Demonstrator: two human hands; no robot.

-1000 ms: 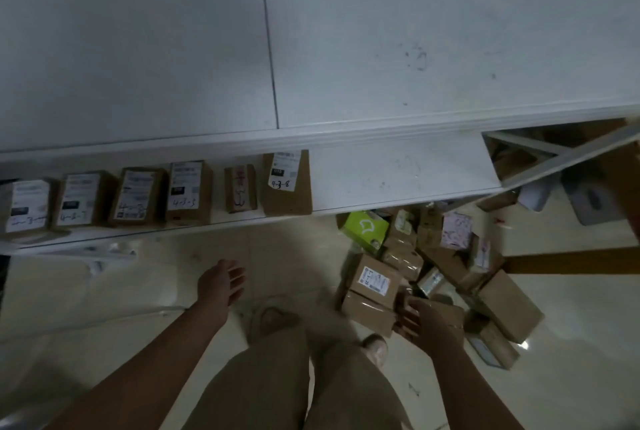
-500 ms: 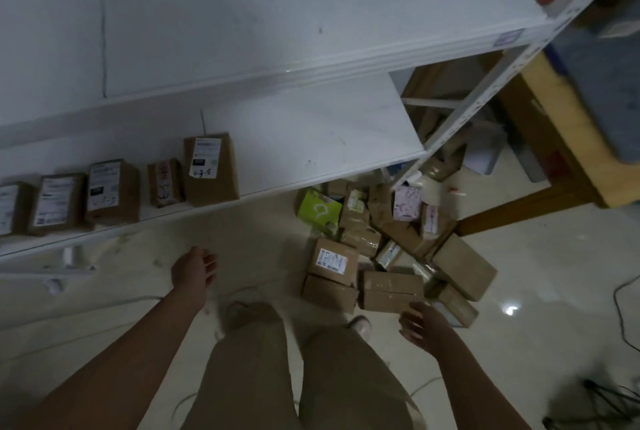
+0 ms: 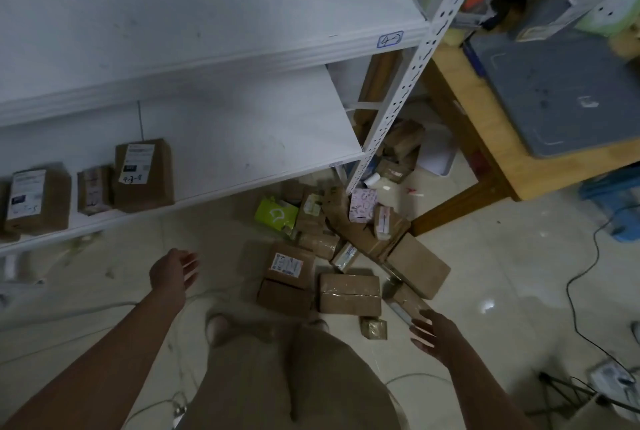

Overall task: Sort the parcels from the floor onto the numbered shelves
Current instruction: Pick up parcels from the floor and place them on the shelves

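Both hands are free at this moment. My left hand [image 3: 173, 272] hangs above the floor tiles in front of the lower shelf [image 3: 242, 138], fingers loosely spread and holding nothing. My right hand [image 3: 434, 336] hangs low at the edge of the heap, fingers also apart and empty. I judge that the next parcel is not yet chosen.

The parcels [image 3: 346, 239] lie in a loose heap on the floor, at the foot of the white post [image 3: 398, 111] of the rack, leaning on each other at many angles. Most are brown cardboard boxes with straight edges. The taped box [image 3: 349, 292] near my legs is wrapped in shiny clear tape. The labelled box [image 3: 289, 265] beside it lies with its white sticker up, so it should be easy to read. A green parcel [image 3: 276, 215] and a pink patterned parcel [image 3: 362, 205] stand out. A small box [image 3: 373, 327] lies alone, near the right hand.

On the lower shelf the boxes stand upright in a row near the front edge, stickers facing out. The marked box [image 3: 143, 175] shows a handwritten code. I suppose this keeps the numbers readable. The upper shelf [image 3: 207, 14] is smooth white board with a number tag [image 3: 390, 39] on its front edge.
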